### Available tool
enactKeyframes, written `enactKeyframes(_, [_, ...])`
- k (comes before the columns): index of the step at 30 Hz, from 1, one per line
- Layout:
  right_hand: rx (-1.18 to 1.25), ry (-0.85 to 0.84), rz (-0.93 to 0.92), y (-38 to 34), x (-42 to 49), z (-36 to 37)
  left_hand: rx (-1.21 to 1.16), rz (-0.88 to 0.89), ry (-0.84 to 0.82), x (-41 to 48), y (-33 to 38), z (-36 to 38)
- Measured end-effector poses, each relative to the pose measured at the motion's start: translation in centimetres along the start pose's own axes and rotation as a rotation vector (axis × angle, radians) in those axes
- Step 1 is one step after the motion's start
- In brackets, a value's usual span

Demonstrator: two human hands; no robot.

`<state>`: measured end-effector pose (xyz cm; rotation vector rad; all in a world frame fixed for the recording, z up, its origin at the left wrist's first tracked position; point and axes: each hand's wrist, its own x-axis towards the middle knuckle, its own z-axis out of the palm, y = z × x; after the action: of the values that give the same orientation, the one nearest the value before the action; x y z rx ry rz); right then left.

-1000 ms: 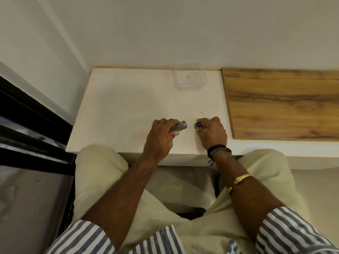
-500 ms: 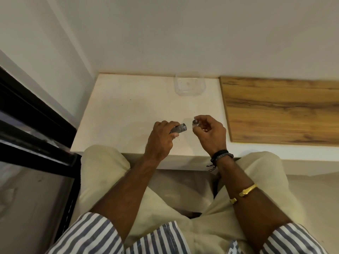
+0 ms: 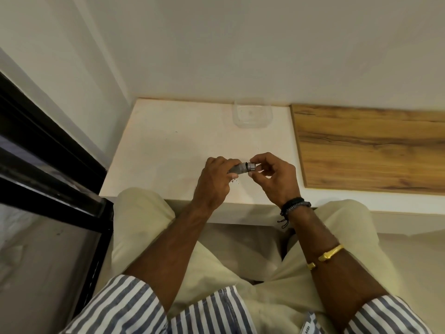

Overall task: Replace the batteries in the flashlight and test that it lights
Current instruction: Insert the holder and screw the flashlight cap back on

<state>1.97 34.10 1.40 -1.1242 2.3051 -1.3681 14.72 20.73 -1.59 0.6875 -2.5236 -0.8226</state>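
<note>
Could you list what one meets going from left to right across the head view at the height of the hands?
Black frame → left hand → flashlight body → end cap → right hand → wooden board.

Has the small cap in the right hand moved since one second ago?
Yes. The cap has lifted off the white table and gone left to meet the flashlight.

Nothing readable here tbh. Only print is a tiny white tag (image 3: 307, 327) on the striped shirt hem at the bottom edge, way too small/blurry to make out.
</note>
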Motion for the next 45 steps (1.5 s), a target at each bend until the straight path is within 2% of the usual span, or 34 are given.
enactKeyframes(12, [-0.026, -0.055, 0.022, 0.5, 0.1, -0.1, 0.044, 0.036, -0.027, 0.0, 0.0, 0.0])
enactKeyframes(17, [-0.052, -0.081, 0.079, 0.2, 0.0, 0.1, 0.061, 0.068, -0.036, 0.0, 0.1, -0.1])
enactKeyframes(22, [-0.176, -0.066, 0.181, -0.2, 0.1, 0.2, 0.076, 0.115, -0.017, -0.2, 0.4, -0.2])
enactKeyframes(25, [0.018, -0.038, 0.195, 0.0, 0.1, -0.3, 0.068, 0.067, -0.008, 0.0, 0.3, -0.1])
enactKeyframes(27, [0.131, -0.092, 0.156, 0.4, 0.1, -0.7, 0.057, 0.040, -0.008, 0.0, 0.2, -0.1])
enactKeyframes(30, [0.083, -0.139, 0.097, 0.8, 0.0, -0.5, 0.046, 0.032, -0.003, -0.1, 0.1, -0.1])
enactKeyframes(33, [0.070, -0.113, 0.142, 0.4, -0.1, -0.1, 0.048, 0.045, -0.004, -0.1, 0.0, -0.1])
enactKeyframes(37, [-0.097, -0.085, 0.222, 0.1, -0.1, 0.0, 0.048, 0.087, -0.020, -0.1, 0.1, -0.2])
enactKeyframes(38, [-0.091, -0.082, 0.231, 0.1, -0.2, 0.0, 0.042, 0.081, -0.013, -0.1, 0.1, -0.1])
enactKeyframes(42, [0.188, -0.166, 0.189, 0.7, 0.2, -0.4, 0.032, 0.035, 0.000, -0.1, 0.0, 0.0])
enactKeyframes(45, [0.141, -0.167, 0.130, 0.9, 0.2, 0.0, 0.034, 0.030, -0.006, -0.2, 0.0, 0.0])
